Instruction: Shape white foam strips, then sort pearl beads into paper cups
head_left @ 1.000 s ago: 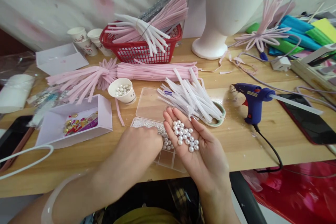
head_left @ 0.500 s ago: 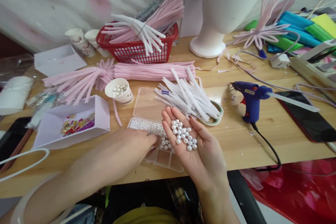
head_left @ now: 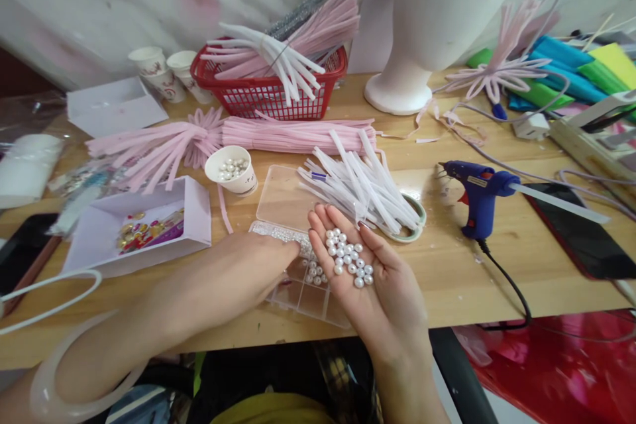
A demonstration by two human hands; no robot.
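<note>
My right hand point(head_left: 370, 301) is palm up and slightly cupped, with a cluster of white pearl beads point(head_left: 350, 258) resting on the palm and fingers. Over the clear plastic bead box point(head_left: 311, 301), my left hand point(head_left: 265, 262) reaches down with its fingers curled. Its fingertips are hidden, so what they pinch does not show. Larger pearls point(head_left: 316, 273) sit in one compartment beside this hand, and small beads fill the back row. Behind the box stands a paper cup point(head_left: 243, 180) of pearls.
A white paper tray point(head_left: 196, 215) with shiny gems lies left. White fuzzy stems point(head_left: 362, 185) on a tape roll point(head_left: 415, 218), a pink stem bundle point(head_left: 298, 134) and a red basket point(head_left: 278, 99) are behind. A blue glue gun point(head_left: 479, 195) and a phone point(head_left: 586, 232) lie right.
My left hand has moved slightly up and right over the bead box, its fingers still curled down. My right hand keeps the pearls in place. The view has shifted slightly.
</note>
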